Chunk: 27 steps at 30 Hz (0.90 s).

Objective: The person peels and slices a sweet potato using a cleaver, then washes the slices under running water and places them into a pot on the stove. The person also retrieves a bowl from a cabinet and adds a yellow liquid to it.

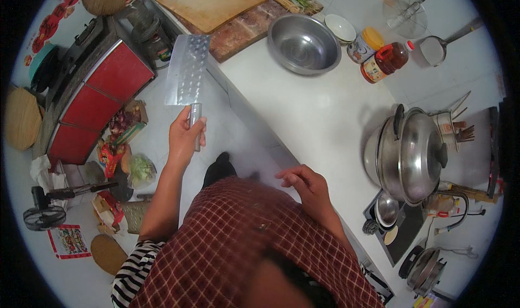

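My left hand (185,135) grips a metal-handled cleaver (189,70), its broad blade pointing away from me. The blade is held over the floor, beside the near corner of the wooden boards. My right hand (306,184) holds nothing; its fingers are loosely bent at the edge of the white counter (313,121). At the far end of that counter, a pale cutting board (211,3) lies on a darker, worn wooden board (243,30). A steel basin (304,44) stands to the right of the boards.
A white bowl (340,28), a yellow-lidded jar (365,45) and a red-capped bottle (387,62) line the wall. A large lidded pot (410,157) stands by the sink (400,241). Red-fronted cabinets (120,70) are on the left. A bag of greens (141,170) lies on the floor.
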### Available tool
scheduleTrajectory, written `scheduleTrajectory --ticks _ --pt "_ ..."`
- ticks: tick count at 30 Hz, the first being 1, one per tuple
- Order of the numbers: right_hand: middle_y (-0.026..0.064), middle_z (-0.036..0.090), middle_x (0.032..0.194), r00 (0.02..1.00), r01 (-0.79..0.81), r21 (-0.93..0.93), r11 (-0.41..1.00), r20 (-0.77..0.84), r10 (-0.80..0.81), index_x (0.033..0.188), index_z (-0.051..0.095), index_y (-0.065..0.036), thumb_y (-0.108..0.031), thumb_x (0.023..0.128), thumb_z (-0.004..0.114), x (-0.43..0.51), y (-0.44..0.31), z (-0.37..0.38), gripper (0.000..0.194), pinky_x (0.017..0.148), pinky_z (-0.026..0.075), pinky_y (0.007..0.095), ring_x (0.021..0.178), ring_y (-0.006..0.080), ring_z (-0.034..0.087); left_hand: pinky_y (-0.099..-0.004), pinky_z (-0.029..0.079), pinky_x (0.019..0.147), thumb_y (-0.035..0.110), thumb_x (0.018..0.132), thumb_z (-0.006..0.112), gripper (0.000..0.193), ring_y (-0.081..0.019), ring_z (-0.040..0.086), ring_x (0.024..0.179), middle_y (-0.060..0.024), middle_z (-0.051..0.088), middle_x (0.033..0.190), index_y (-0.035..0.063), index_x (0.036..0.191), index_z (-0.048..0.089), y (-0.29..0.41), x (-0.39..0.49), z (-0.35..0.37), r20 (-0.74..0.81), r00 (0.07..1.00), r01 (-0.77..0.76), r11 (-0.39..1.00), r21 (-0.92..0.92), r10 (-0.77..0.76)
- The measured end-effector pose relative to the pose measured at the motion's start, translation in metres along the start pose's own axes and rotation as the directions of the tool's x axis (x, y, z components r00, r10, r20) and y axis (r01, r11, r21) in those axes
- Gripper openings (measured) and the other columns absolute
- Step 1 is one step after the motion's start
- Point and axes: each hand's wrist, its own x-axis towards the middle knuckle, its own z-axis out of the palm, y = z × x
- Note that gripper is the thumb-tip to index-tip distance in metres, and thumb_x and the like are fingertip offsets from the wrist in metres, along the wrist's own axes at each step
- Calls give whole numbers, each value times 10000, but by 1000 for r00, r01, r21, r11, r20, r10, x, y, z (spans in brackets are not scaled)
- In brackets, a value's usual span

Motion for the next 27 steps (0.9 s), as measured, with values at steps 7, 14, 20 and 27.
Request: scheduleTrajectory --ticks 7,14,20,27 --pt "129 683 1024 945 -50 254 966 -301 129 962 601 6 -117 990 505 -1 -21 16 159 850 479 303 862 139 590 -240 406 437 106 906 605 168 -90 497 470 -27 553 696 22 1048 572 22 109 5 152 987 -64 989 132 44" --pt "119 677 958 919 -39 247 968 -371 132 937 585 1 -131 994 529 0 -41 28 154 871 469 313 943 177 617 -248 398 428 87 906 607 103 -97 502 461 -20 548 679 29 983 572 28 201 14 232 970 -124 974 192 78" --pt "77 654 874 899 -68 279 958 -400 180 924 577 1 -100 990 531 15 -63 52 129 882 471 324 1016 203 625 -263 405 399 96 904 620 79 -101 492 429 -21 549 660 44 920 563 27 284 5 300 953 -90 988 127 48" --pt "107 672 956 841 -113 371 922 -458 287 941 583 5 -89 988 527 8 -73 69 119 864 480 311 930 174 621 -270 418 408 119 910 610 102 -115 508 455 -37 564 685 49 883 541 33 317 9 318 947 -20 984 178 -38"
